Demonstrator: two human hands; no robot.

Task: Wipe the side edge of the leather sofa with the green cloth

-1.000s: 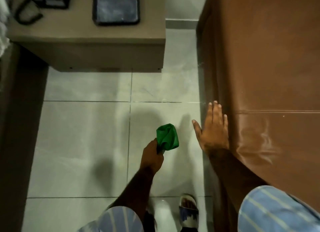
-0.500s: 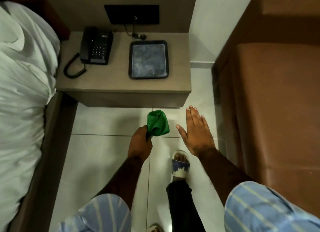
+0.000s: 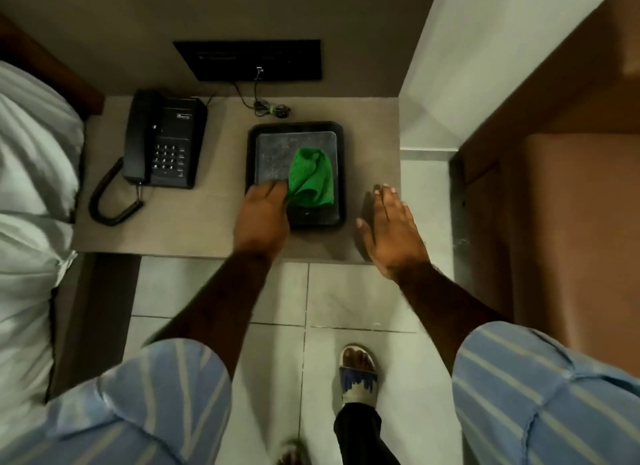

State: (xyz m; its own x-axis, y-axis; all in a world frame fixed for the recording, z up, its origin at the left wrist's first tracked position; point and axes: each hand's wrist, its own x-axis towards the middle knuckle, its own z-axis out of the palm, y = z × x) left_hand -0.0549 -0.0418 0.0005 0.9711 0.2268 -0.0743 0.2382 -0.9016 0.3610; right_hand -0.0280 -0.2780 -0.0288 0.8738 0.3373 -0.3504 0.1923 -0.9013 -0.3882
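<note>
Gripping the green cloth over the black tray, the left hand needed to swing right to the sofa's side edge, pressing flat, while the right hand hovered open and empty.

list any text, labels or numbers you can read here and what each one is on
No text can be read for certain.
Telephone: a small label near its top right, too blurred to read.
Telephone keypad: key markings too small to read.
Black wall panel: faint marks, illegible.
Black tray, green cloth, sofa: no text visible.
</note>
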